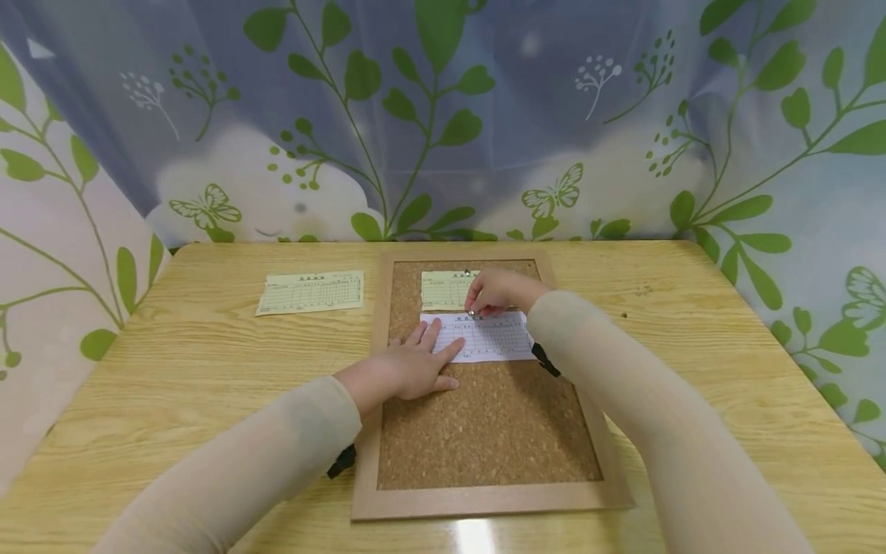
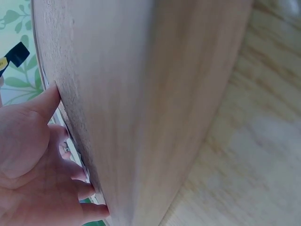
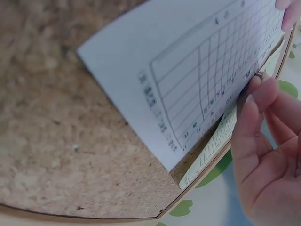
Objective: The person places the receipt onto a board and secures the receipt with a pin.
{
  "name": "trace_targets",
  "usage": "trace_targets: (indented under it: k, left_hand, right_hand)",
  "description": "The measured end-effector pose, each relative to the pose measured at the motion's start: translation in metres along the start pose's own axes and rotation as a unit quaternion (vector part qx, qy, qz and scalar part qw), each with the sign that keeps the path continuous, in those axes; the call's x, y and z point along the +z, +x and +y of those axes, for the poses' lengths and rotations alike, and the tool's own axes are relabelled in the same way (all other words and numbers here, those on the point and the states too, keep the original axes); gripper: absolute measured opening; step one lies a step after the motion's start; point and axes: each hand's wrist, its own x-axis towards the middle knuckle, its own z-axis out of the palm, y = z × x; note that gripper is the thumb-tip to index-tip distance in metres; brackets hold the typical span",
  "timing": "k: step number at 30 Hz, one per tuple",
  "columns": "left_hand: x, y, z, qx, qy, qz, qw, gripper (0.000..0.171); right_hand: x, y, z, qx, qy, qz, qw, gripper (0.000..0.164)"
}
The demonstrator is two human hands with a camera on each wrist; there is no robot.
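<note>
A white printed form (image 1: 484, 342) lies on the cork board (image 1: 477, 431), just below a pale green form (image 1: 439, 291). My left hand (image 1: 418, 368) rests with spread fingers on the white form's left part and the cork beside it. At the white form's top edge my right hand (image 1: 501, 292) pinches a small silver push pin (image 1: 472, 313) between thumb and fingers. Another silver pin (image 1: 467, 272) sits at the top of the green form. In the right wrist view the white form's near corner (image 3: 169, 165) lifts off the cork.
A second pale green form (image 1: 311, 293) lies on the wooden table (image 1: 208, 362) left of the board. The board's wooden frame (image 1: 484, 500) surrounds the cork. A leaf-patterned curtain (image 1: 443, 115) hangs behind the table.
</note>
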Motion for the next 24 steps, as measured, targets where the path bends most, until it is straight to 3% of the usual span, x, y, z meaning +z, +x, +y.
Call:
trace_targets:
  k: [15, 24]
  left_hand:
    - [0.002, 0.003, 0.001, -0.001, 0.008, 0.004, 1.0, 0.068]
    - [0.003, 0.004, -0.001, -0.003, 0.004, 0.002, 1.0, 0.068]
  right_hand:
    - [-0.002, 0.001, 0.004, 0.011, 0.033, -0.005, 0.999, 0.013]
    - [-0.001, 0.001, 0.01, 0.009, 0.082, -0.006, 0.997, 0.013]
